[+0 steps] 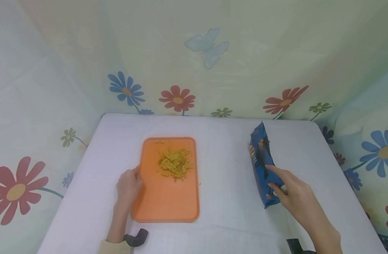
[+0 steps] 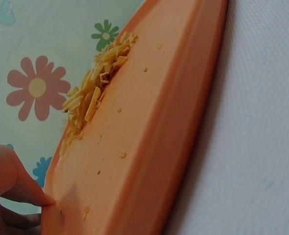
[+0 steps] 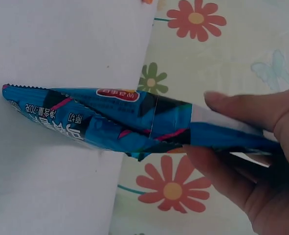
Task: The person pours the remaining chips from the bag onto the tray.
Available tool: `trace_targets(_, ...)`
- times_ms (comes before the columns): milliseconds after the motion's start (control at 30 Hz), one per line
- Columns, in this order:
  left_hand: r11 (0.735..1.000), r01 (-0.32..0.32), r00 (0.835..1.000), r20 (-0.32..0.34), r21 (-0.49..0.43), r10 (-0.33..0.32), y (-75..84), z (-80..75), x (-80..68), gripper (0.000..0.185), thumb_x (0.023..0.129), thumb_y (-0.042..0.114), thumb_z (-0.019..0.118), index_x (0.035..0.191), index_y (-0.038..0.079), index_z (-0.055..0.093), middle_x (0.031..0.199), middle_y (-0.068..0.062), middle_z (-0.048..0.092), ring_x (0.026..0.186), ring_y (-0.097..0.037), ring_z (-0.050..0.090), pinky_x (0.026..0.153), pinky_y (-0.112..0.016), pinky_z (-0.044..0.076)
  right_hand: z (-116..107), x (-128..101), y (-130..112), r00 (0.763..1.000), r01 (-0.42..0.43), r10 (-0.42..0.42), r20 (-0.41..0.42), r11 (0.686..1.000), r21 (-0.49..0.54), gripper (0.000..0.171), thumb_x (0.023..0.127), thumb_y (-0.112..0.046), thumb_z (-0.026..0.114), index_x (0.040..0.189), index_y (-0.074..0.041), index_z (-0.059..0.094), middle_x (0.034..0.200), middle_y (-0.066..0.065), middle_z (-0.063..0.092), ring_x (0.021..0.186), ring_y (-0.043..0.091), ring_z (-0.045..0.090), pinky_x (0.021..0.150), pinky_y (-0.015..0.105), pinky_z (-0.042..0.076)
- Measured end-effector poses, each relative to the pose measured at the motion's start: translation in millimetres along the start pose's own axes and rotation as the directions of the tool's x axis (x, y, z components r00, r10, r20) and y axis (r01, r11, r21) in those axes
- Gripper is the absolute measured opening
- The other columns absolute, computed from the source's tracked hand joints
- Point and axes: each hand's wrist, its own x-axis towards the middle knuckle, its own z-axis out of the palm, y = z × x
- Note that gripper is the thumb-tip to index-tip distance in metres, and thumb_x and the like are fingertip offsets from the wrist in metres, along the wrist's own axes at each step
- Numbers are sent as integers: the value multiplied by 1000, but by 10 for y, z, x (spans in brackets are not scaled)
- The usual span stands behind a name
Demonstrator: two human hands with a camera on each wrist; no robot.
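An orange tray (image 1: 165, 201) bears a heap of yellow, stick-like snack pieces (image 1: 176, 164) toward its far end. My left hand (image 1: 128, 187) pinches the tray's left rim; in the left wrist view one fingertip (image 2: 49, 199) lies on the edge and other fingers are below it. Over on the right, my right hand (image 1: 300, 197) holds a blue snack bag (image 1: 261, 165) between thumb and fingers. The right wrist view shows the bag (image 3: 129, 115) with a jagged end and printed lettering. Its contents are hidden.
A white cloth covers the table (image 1: 225, 211). Small crumbs lie on the tray and a few on the cloth near it. A flowered curtain (image 1: 168, 46) hangs behind the table and along its sides. Black straps (image 1: 136, 237) show at both wrists.
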Motion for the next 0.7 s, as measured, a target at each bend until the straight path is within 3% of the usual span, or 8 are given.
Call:
trace_targets(67,1000,-1,1000,-2,1,1,4,-3,-4,46,95,-2,50,140,-9,56,68,-9,54,54,-17,46,50,-28,37,2,7,15,999,34,-34,10,999,26,60,80,-14,87,135,-6,62,110,18,72,80,29,73,62,15,51)
trace_targets(133,1000,0,1000,-2,1,0,6,-5,-4,46,95,-2,50,140,-9,56,69,-9,55,54,-17,46,50,-28,37,5,15,25,998,66,-67,18,996,52,53,94,-36,72,137,-6,62,115,17,72,91,33,73,70,12,52)
trace_targets(233,1000,-1,1000,-3,1,1,4,-1,-1,46,95,-2,50,140,-9,56,69,-9,55,54,-17,46,50,-28,37,12,23,23,995,86,-90,43,992,91,58,93,-39,73,141,-9,60,122,15,69,98,30,72,74,8,50)
trace_targets(300,1000,-1,1000,-2,-1,1,-3,5,3,46,95,-2,50,140,-9,56,69,-10,56,54,-17,47,50,-28,38,19,24,3,994,69,-79,78,990,124,71,80,-15,88,144,-12,58,126,14,67,92,25,72,69,6,49)
trace_targets(367,1000,0,1000,-2,-1,0,-8,11,4,46,95,-2,51,140,-9,56,70,-10,57,54,-17,47,50,-28,38,28,21,-28,991,38,-56,117,988,152,94,63,7,92,147,-15,56,130,14,64,87,22,72,61,8,48)
trace_targets(500,1000,-4,1000,-8,7,4,-11,17,0,46,95,-2,51,140,-9,57,74,-12,60,57,-18,49,51,-28,39,60,19,-91,984,-2,-30,177,984,180,96,65,11,89,149,-19,54,134,16,60,90,28,72,57,13,51)
trace_targets(700,1000,-4,1000,-10,5,4,0,8,1,46,94,-3,51,140,-10,56,72,-11,58,54,-17,47,50,-28,38,129,55,-171,981,38,-75,177,978,203,93,63,17,87,144,-17,57,133,15,61,95,31,72,58,14,53)
